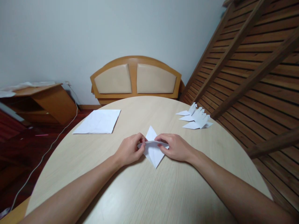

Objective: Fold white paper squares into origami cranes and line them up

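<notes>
A white folded sheet of paper [154, 154] lies in the middle of the table, shaped like a diamond with a raised fold across its width. On the left end of that fold, my left hand [132, 148] pinches the paper between thumb and fingers. My right hand [175, 147] grips the fold's other end the same way, its thumb on the near side. One pointed corner reaches away from me beyond the fold, and another points toward me. Parts of the side corners are hidden by my fingers.
Several folded white paper figures [198, 119] stand in a row at the table's right. A stack of white paper [98, 122] lies at the left on the round wooden table [149, 193]. Behind are a headboard [133, 77] and a slatted wooden panel [257, 77]; a cable [50, 149] trails along the floor.
</notes>
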`<state>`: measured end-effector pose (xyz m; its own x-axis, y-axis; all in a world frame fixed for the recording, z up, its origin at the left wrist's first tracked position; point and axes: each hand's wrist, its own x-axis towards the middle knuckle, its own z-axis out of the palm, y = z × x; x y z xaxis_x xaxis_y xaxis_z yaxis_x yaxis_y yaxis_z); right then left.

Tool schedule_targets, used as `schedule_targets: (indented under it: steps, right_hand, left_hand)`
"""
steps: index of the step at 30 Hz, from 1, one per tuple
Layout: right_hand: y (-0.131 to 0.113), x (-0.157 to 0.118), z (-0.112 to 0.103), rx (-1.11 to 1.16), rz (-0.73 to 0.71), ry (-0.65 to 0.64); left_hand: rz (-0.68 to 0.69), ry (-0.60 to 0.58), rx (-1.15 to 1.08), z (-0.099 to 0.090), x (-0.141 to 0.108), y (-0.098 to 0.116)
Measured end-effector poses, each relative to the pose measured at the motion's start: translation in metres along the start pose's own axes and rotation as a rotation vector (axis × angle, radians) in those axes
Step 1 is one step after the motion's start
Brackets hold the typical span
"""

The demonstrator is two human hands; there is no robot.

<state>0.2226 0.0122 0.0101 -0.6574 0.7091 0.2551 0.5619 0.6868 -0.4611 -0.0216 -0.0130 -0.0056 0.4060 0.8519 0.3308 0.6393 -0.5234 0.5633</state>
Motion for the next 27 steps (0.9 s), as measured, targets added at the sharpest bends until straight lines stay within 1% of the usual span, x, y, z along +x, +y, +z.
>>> schedule_targets:
  steps: [4,8,14,18,22,27]
  right_hand:
    - [0.001,0.001,0.003,0.053,-0.011,-0.004]
    - [0.0,0.002,0.005,0.058,-0.012,-0.002]
    - [-0.001,0.004,0.011,0.042,0.082,0.068]
    - [-0.001,0.006,0.014,0.023,0.108,0.1]
    - [-0.002,0.006,0.014,0.001,0.108,0.102]
    - [-0.007,0.006,0.014,-0.091,0.044,0.071]
  left_hand:
    - [-0.001,-0.016,-0.005,0.002,0.0,0.0]
    - [-0.061,-0.051,0.023,0.006,0.001,0.0]
    - [-0.109,-0.04,-0.036,0.007,0.001,0.003]
    - [-0.127,-0.004,-0.118,0.008,0.0,0.004]
    - [-0.118,0.067,-0.172,0.008,0.0,0.004]
    - [-0.131,0.135,-0.131,0.009,0.002,0.006]
